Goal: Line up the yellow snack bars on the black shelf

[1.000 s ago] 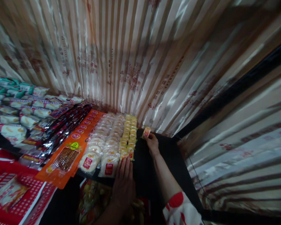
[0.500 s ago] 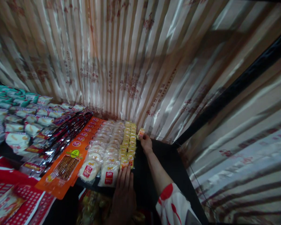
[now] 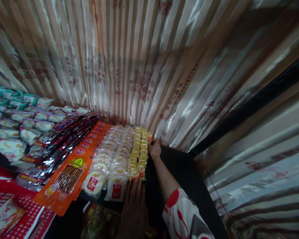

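Note:
Two rows of small yellow snack packets (image 3: 139, 149) stand on a black shelf (image 3: 173, 172). My left hand (image 3: 135, 199) rests at their front, its fingers stretched out flat with the tips touching the front packets. At the far right of the rows, my right hand (image 3: 154, 149) is closed in a pinch on a small yellow-and-red packet (image 3: 149, 135), partly hidden by the fingers. To the left of the yellow packets run two rows of clear-wrapped round white crackers (image 3: 117, 166) with red labels.
Orange snack-stick packs (image 3: 69, 179) lie left of the crackers. Beyond them are dark shiny packets (image 3: 57, 149), white packets (image 3: 12, 149) and green ones (image 3: 7, 96). A pleated printed curtain (image 3: 139, 66) hangs behind, and a black pole (image 3: 239, 116) slants up on the right.
My right hand has brought its small packet in against the back right of the yellow rows. My left hand stays at the front packets. The view has shifted slightly.

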`<action>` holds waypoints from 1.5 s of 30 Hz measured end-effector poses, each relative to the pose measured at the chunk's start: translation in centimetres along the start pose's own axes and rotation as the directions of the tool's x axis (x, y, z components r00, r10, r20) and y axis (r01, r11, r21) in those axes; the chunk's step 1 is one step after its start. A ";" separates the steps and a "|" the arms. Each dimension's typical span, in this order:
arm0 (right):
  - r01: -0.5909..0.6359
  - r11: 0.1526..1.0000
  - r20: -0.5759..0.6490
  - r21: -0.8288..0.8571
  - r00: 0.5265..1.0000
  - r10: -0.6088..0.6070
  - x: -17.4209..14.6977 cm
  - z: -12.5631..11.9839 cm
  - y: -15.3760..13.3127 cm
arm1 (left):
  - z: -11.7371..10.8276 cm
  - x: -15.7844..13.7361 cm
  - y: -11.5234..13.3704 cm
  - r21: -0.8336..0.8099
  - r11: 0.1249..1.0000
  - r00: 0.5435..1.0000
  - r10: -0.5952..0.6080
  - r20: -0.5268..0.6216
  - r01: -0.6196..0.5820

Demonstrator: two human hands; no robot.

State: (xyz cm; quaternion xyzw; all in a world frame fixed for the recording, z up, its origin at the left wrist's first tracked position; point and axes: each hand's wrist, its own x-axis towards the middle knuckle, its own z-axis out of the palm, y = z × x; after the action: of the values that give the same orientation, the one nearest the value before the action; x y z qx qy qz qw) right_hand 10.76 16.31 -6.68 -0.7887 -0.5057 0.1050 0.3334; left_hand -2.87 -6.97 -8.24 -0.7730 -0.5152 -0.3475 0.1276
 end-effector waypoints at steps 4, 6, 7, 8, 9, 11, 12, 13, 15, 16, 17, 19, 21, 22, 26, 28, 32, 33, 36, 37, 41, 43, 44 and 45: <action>0.042 0.999 -0.007 -0.010 0.999 -0.042 0.1 0.1 0.3 | 0.0 0.0 0.0 -0.018 1.000 1.000 -0.006 -0.020 0.006; 0.055 0.998 -0.016 -0.007 0.998 -0.055 0.2 0.2 0.5 | 0.1 0.0 0.1 -0.022 1.000 1.000 -0.008 -0.026 0.007; 0.058 0.998 -0.022 -0.005 0.998 -0.058 0.2 0.3 0.5 | 0.1 0.0 0.1 -0.022 1.000 1.000 -0.006 -0.027 0.006; 0.059 0.998 -0.029 -0.003 0.998 -0.060 0.2 0.3 0.5 | 0.1 0.0 0.1 -0.020 1.000 1.000 -0.004 -0.029 0.004; 0.060 0.998 -0.035 -0.001 0.998 -0.060 0.3 0.4 0.5 | 0.1 0.0 0.1 -0.016 1.000 1.000 -0.005 -0.030 0.005; 0.060 0.998 -0.046 0.003 0.997 -0.060 0.3 0.7 0.5 | 0.1 0.0 0.0 -0.014 1.000 1.000 -0.005 -0.026 0.005; 0.063 0.998 -0.051 0.005 0.997 -0.063 0.4 0.8 0.4 | 0.0 0.0 0.0 -0.015 1.000 1.000 -0.005 -0.022 0.004; 0.067 0.998 -0.055 0.008 0.996 -0.067 0.4 0.8 0.4 | 0.0 0.0 0.0 -0.017 1.000 1.000 -0.004 -0.017 0.004; 0.075 0.997 -0.062 0.018 0.995 -0.074 0.5 1.0 0.3 | 0.0 0.0 0.0 -0.021 1.000 1.000 0.000 -0.010 0.000; 0.076 0.997 -0.066 0.025 0.995 -0.074 0.5 1.0 0.3 | 0.0 -0.1 0.0 -0.022 1.000 1.000 0.003 -0.009 -0.004; 0.076 0.997 -0.070 0.035 0.995 -0.073 0.4 1.0 0.3 | 0.0 -0.1 0.0 -0.024 1.000 1.000 0.005 -0.007 -0.005; 0.072 0.996 -0.077 0.060 0.995 -0.067 0.4 0.9 0.4 | 0.0 -0.2 0.0 -0.030 1.000 1.000 0.003 0.003 -0.003; 0.068 0.993 -0.078 0.094 0.995 -0.061 0.2 0.8 0.5 | 0.0 -0.3 0.0 -0.038 0.999 1.000 -0.008 0.015 0.008; 0.066 0.992 -0.077 0.111 0.995 -0.057 0.1 0.6 0.6 | 0.0 -0.4 0.0 -0.045 0.999 1.000 -0.009 0.024 0.010; 0.051 0.985 -0.073 0.163 0.997 -0.039 -0.8 -0.1 0.9 | -0.1 -0.6 -0.1 -0.083 0.996 0.998 0.022 0.062 -0.017; 0.035 0.976 -0.111 0.215 0.994 -0.011 -2.1 -0.8 1.2 | -0.1 -0.7 -0.2 -0.092 0.996 0.997 0.023 0.078 -0.015; 0.056 0.892 -0.213 0.449 0.976 0.046 -7.2 -3.2 1.9 | 0.0 -0.9 -0.6 -0.157 0.987 0.988 0.056 0.147 -0.032; 0.069 0.862 -0.223 0.501 0.974 0.051 -9.0 -4.2 2.0 | 0.0 -0.8 -0.7 -0.181 0.983 0.986 0.069 0.151 -0.041; 0.075 0.783 -0.217 0.617 0.973 0.078 -15.7 -7.5 2.1 | -0.8 -1.2 -1.0 -0.261 0.964 0.985 0.095 0.146 -0.054; 0.070 0.771 -0.205 0.632 0.975 0.080 -18.1 -8.7 2.1 | -1.3 -1.6 -1.1 -0.292 0.955 0.982 0.105 0.155 -0.056; 0.032 0.782 -0.054 0.622 0.999 0.002 -26.6 -11.6 2.9 | -4.3 -6.2 -1.1 -0.412 0.907 0.969 0.174 0.176 -0.088; -0.022 0.846 0.108 0.533 0.993 -0.042 -29.8 -11.5 3.9 | -5.8 -9.4 -1.1 -0.436 0.900 0.964 0.123 0.237 -0.008; -0.039 0.881 0.207 0.472 0.976 -0.067 -31.0 -11.1 4.4 | -6.3 -11.0 -1.2 -0.413 0.906 0.952 0.045 0.304 0.089; -0.040 0.910 0.322 0.413 0.941 -0.105 -31.9 -10.4 5.0 | -6.7 -12.2 -1.4 -0.367 0.913 0.931 -0.036 0.362 0.178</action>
State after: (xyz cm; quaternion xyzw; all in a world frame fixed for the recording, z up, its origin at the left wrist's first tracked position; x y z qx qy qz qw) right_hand 4.73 -17.08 -7.43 -0.6617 -0.5348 0.3373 0.4030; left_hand -9.62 -18.77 -11.77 -0.8018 -0.4914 -0.3085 -0.1429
